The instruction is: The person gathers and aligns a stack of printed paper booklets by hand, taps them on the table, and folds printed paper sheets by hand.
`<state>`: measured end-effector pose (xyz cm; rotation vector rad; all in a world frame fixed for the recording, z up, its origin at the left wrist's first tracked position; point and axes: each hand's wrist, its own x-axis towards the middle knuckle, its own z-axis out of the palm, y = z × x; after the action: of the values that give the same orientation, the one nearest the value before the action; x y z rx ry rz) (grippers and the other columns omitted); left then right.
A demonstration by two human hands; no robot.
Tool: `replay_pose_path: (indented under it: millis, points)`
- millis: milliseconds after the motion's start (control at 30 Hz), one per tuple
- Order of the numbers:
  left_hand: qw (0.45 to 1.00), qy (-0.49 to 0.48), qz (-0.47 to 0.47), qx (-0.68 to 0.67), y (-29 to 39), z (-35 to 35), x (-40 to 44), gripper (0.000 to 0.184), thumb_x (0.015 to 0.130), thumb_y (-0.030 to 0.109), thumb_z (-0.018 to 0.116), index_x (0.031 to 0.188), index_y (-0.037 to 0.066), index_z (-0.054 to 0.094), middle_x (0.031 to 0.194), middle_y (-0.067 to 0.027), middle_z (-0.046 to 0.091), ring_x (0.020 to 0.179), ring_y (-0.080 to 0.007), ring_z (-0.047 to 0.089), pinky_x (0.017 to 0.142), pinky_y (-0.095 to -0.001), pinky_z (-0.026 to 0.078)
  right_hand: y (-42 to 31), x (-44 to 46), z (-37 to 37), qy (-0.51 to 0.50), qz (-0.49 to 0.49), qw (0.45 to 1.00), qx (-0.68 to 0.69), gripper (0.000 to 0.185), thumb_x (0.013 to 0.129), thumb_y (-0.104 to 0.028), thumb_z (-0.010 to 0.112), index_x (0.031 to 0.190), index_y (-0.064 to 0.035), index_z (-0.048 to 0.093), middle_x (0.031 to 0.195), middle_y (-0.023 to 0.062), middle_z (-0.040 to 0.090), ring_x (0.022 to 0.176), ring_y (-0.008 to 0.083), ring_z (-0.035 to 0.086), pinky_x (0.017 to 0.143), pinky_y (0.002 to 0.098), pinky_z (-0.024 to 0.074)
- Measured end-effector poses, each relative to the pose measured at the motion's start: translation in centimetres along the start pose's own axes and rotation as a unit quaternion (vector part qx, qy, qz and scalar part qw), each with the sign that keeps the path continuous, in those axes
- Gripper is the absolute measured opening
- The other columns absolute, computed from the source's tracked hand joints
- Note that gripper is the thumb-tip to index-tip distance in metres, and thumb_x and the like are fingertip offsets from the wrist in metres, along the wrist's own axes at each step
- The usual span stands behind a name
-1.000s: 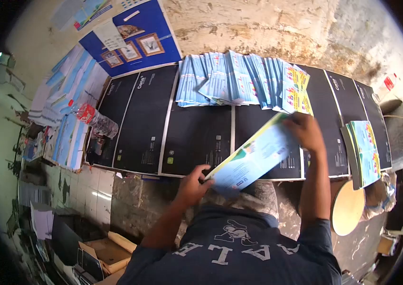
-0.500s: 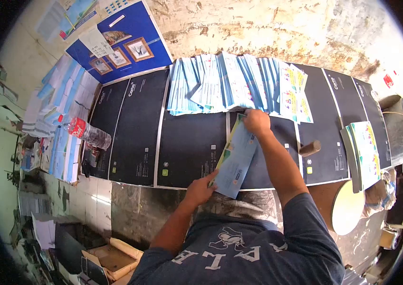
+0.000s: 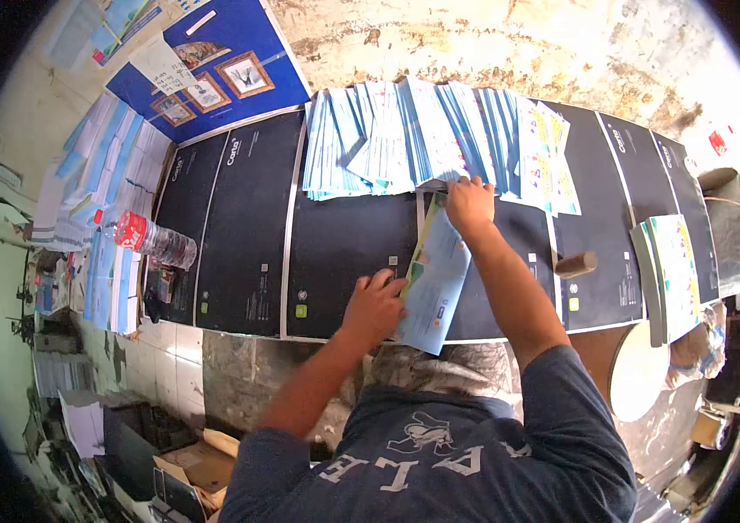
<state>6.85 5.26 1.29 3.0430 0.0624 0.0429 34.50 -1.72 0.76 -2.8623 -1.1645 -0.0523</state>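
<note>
A light blue printed sheet (image 3: 441, 283) with a green and yellow edge lies slanted on the black table (image 3: 352, 253), its lower end over the front edge. At its left edge rests my left hand (image 3: 376, 305), fingers spread. My right hand (image 3: 470, 205) is closed at the sheet's upper end, touching the front of a long fanned row of blue-and-white leaflets (image 3: 378, 139). What its fingertips pinch there is partly hidden. Yellow-printed leaflets (image 3: 549, 157) end the row on the right.
A wooden cylinder (image 3: 576, 264) stands right of my right arm. Another leaflet stack (image 3: 673, 275) lies at the right end. On the left are a plastic bottle (image 3: 147, 240), piled papers (image 3: 117, 174) and a blue board (image 3: 213, 70). A round stool (image 3: 640, 375) is below the right edge.
The sheet has swung from slanting rightward to nearly upright and come down on the table. My right hand moved left to the leaflet row; my left hand's fingers have spread. The cylinder came into view.
</note>
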Motion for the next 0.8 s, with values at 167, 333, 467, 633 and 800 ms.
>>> replay_pose_path:
  millis: [167,333,467,633,800]
  points:
    - [0.987,-0.113,0.112,-0.021,-1.9,-0.9,3.8,0.054,0.068,0.042,0.080,0.114,0.015,0.072,0.126,-0.0071,0.059,0.117,-0.0262,0.049,0.094,-0.0474,0.039,-0.1,0.3,-0.8,-0.045,-0.007,0.999,-0.011,0.025,0.093,-0.022,0.054,0.108,-0.0137,0.071,0.117,0.0067,0.068,0.115,0.0262,0.060,0.097,0.0469,0.0423]
    - [0.984,-0.106,0.141,0.014,-2.0,-2.3,6.9,0.114,0.057,0.049,0.089,0.154,0.019,0.035,0.156,-0.0167,0.034,0.144,-0.0340,0.031,0.112,-0.0562,0.027,0.0,0.8,-0.3,-0.052,0.002,0.999,-0.011,0.025,0.094,-0.024,0.054,0.108,-0.0154,0.072,0.116,0.0063,0.069,0.117,0.0252,0.060,0.097,0.0455,0.0418]
    - [0.974,-0.184,0.132,0.006,-2.3,-1.9,9.3,0.132,0.046,0.049,0.094,0.156,0.015,0.030,0.162,-0.0149,0.025,0.151,-0.0356,0.018,0.118,-0.0582,0.017,-0.2,0.7,-0.9,-0.072,0.001,0.997,-0.012,0.023,0.093,-0.028,0.059,0.106,-0.0164,0.073,0.116,0.0059,0.069,0.115,0.0231,0.062,0.097,0.0451,0.0417]
    - [0.974,-0.211,0.083,-0.002,-2.3,-2.4,9.2,0.134,0.042,0.051,0.094,0.156,0.020,0.030,0.164,-0.0106,0.023,0.152,-0.0362,0.015,0.120,-0.0609,0.009,0.7,-1.4,-1.1,0.021,-0.015,0.999,0.043,0.032,0.086,-0.036,0.070,0.105,-0.0105,0.070,0.111,0.0076,0.069,0.110,0.0259,0.063,0.092,0.0460,0.0450]
    - [0.977,-0.202,0.073,-0.020,-2.4,-2.4,9.0,0.134,0.041,0.048,0.094,0.156,0.021,0.031,0.164,-0.0103,0.024,0.152,-0.0364,0.015,0.120,-0.0614,0.006,1.2,-15.2,0.0,0.139,0.018,0.977,0.163,0.026,0.084,-0.029,0.073,0.099,-0.0088,0.066,0.093,0.0089,0.062,0.094,0.0294,0.059,0.078,0.0443,0.0440]
